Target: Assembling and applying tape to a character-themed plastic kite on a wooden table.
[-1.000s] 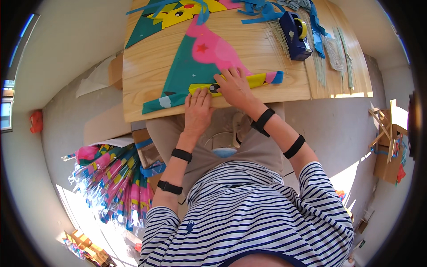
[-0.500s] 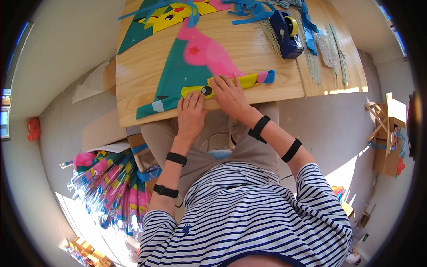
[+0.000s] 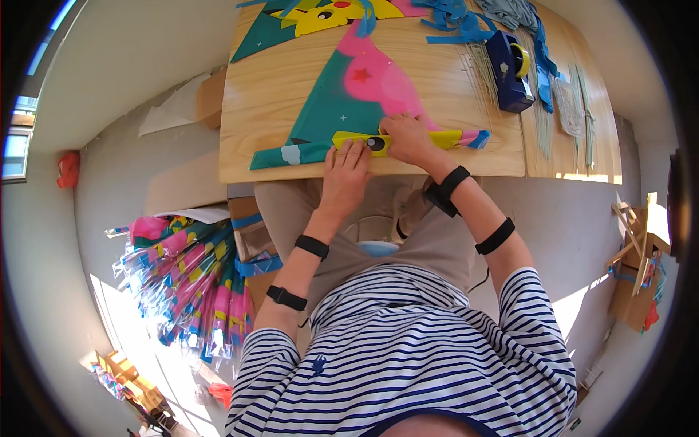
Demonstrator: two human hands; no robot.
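A thin triangular kite in green and pink lies on the wooden table, with its near edge rolled into a narrow strip. The strip shows yellow with a black eye print, and blue ends. My left hand rests on the strip left of the eye, fingers stretched out and laid across it; its thumb is hidden. Just right of the eye, my right hand has its fingers curled over the strip, gripping it. A blue ribbon lies at the kite's far tip.
Another kite lies at the far left of the table. Toward the right stand a blue tape dispenser, blue ribbons, thin rods and a clear tray. Plastic-wrapped kites are heaped at my lower left, beside a cardboard box.
My right hand's fingers have gone from lying stretched on the strip to curling over it. My left hand stays on the strip. The whole view has shifted, moving the table rightward and up.
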